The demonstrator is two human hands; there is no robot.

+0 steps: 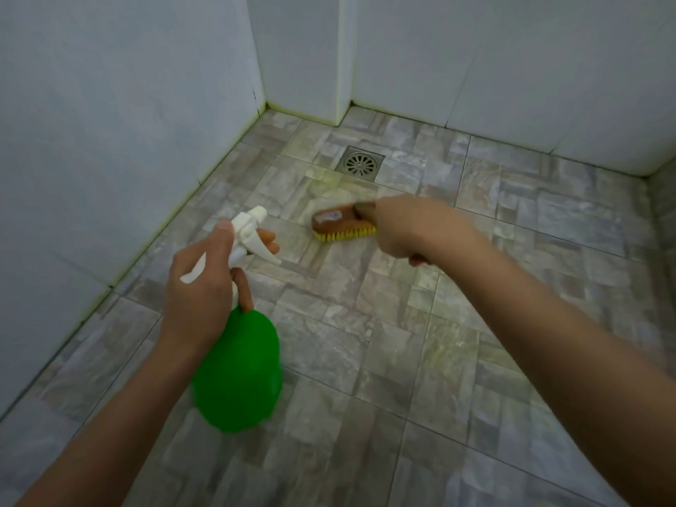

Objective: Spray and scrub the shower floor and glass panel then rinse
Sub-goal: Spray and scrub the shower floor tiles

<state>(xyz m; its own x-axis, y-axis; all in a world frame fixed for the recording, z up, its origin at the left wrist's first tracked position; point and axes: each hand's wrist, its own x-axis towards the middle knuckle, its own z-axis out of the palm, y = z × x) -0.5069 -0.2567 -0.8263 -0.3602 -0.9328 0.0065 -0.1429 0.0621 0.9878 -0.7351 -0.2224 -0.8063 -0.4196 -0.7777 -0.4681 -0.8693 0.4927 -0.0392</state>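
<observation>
My left hand grips the white trigger head of a green spray bottle, fingers curled round the neck and trigger, nozzle aimed at the floor ahead. My right hand holds a brown scrub brush with yellow bristles, pressed bristles-down on the grey stone-pattern shower floor. The brush sits just in front of the drain. A pale yellowish wet patch lies on the tiles between the brush and the drain. No glass panel is in view.
A square metal drain is set in the floor near the back wall. White tiled walls enclose the floor on the left and back, with a white corner column behind the drain.
</observation>
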